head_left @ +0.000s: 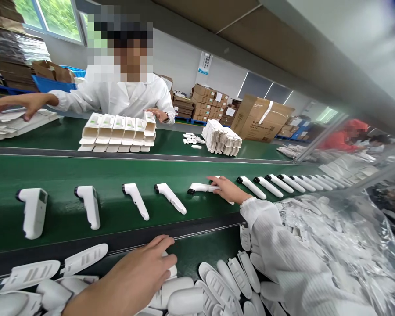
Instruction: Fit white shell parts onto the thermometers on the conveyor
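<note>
White, gun-shaped plastic device on green belt, right hand touching it; left over near white plastic covers. Can't tell either grip's closure. Sideways drag could skew neighbouring devices.

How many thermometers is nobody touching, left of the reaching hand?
4 along the belt: leftmost one, second one, third one, fourth one nearest the right hand. More may hide past the left edge.
</note>
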### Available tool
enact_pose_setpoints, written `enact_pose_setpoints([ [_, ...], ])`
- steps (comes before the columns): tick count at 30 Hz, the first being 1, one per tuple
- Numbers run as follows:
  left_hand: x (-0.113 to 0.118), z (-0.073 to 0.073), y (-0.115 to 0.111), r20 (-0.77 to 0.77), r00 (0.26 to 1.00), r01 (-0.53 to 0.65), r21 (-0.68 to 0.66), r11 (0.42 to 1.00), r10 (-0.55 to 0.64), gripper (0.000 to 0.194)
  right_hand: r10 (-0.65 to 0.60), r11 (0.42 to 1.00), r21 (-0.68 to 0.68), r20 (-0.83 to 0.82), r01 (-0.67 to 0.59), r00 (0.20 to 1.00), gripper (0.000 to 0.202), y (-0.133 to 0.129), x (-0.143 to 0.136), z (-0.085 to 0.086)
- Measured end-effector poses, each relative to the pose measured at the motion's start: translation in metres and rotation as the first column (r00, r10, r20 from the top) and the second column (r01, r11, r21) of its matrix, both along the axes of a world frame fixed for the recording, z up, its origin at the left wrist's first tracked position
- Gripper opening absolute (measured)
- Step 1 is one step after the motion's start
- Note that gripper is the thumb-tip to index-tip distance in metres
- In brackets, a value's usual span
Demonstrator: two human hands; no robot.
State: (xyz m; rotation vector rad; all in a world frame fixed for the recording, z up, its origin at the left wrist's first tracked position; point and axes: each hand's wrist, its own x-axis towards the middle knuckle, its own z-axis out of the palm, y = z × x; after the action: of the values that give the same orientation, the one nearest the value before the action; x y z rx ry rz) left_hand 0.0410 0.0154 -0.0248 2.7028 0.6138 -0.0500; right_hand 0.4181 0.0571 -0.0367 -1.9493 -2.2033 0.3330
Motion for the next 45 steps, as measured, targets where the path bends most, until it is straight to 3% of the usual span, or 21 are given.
enact_pose_setpoints([
  [6,0.014,0.003,-0.007,-0.189,0.944,-0.231,0.205,0.951,0.27,0.031,0.01,1.0,0.01,0.057,-0.011,0.998,0.039,-0.018,-0.02,-0.014],
  [10,0.024,0.004,-0.016,-0.266,0.916,-0.255,0.189,0.948,0.299,0.036,-0.124,0.986,0.121,0.097,0.112,0.988,0.042,-0.027,-0.035,-0.032],
  [16,0.037,0.006,-0.015,-0.246,0.931,-0.286,-0.026,0.958,0.271,0.038,-0.176,0.979,0.145,0.236,0.145,0.956,0.047,-0.032,-0.031,-0.04],
  [22,0.047,0.001,0.003,-0.116,0.943,-0.333,-0.351,0.875,0.312,0.028,-0.273,0.958,0.149,0.218,0.244,0.937,0.044,-0.024,-0.026,-0.037],
  [25,0.052,0.0,0.01,-0.071,0.943,-0.323,-0.419,0.849,0.324,0.027,-0.271,0.946,0.222,0.151,0.235,0.951,0.05,-0.035,-0.005,-0.03],
  [28,0.055,-0.001,0.013,-0.054,0.953,-0.287,-0.464,0.838,0.297,0.029,-0.24,0.933,0.287,0.052,0.216,0.969,0.047,-0.062,0.033,-0.022],
  [32,0.052,-0.004,0.016,-0.04,0.968,-0.233,-0.509,0.829,0.248,0.032,-0.255,0.956,0.148,-0.021,0.255,0.967,0.031,-0.088,0.072,-0.027],
  [39,0.047,-0.009,0.022,-0.109,0.954,-0.292,-0.529,0.797,0.278,0.036,-0.447,0.878,0.132,-0.12,0.461,0.886,0.032,-0.076,0.094,-0.046],
  [45,0.044,-0.025,0.02,-0.022,0.939,-0.308,-0.501,0.809,0.344,0.036,-0.586,0.785,0.127,-0.167,0.606,0.793,0.031,-0.081,0.11,-0.052],
])
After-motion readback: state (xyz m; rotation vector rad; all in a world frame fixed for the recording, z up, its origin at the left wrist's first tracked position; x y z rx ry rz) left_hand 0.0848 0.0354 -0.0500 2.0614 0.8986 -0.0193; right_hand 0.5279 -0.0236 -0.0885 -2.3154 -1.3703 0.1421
